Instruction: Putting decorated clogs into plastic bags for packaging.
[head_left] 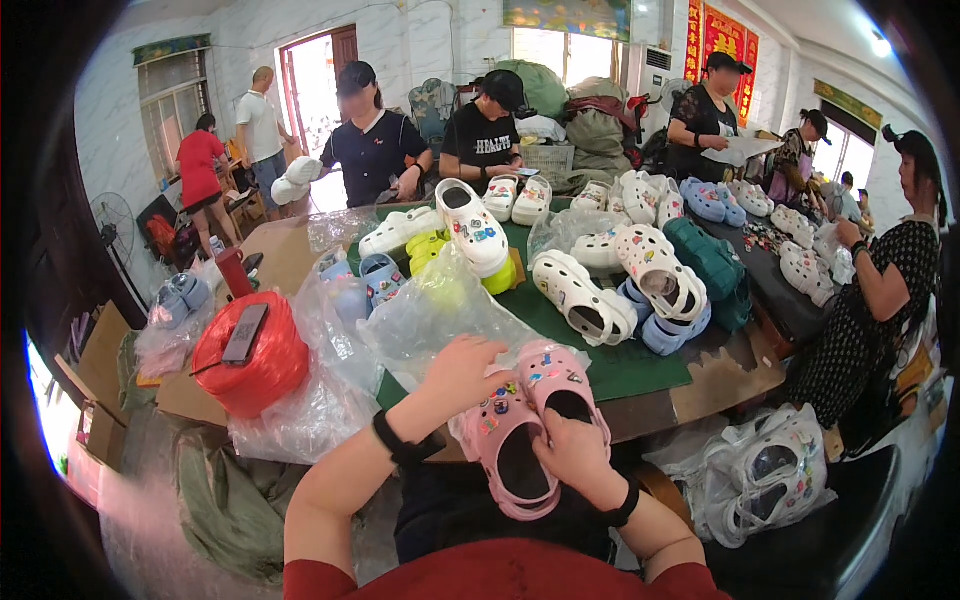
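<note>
A pair of pink clogs (512,462) with colourful charms is in front of me, close to the table's front edge, toes pointing away. My right hand (577,455) grips them, its thumb in one shoe's opening and its fingers mostly hidden. Around the toes lies a clear plastic bag (425,318), so the clogs look partly inside it. My left hand (462,376) is at the toes with fingers bent over the bag's film; its fingertips are partly covered, and it appears to pinch the plastic. Both wrists wear dark bands.
White clogs (582,298), a green pair (706,262) and blue clogs (380,280) crowd the table. A phone (246,333) rests on a red twine roll (262,372) at left. Bagged white clogs (765,475) sit at lower right. Several people work around the table.
</note>
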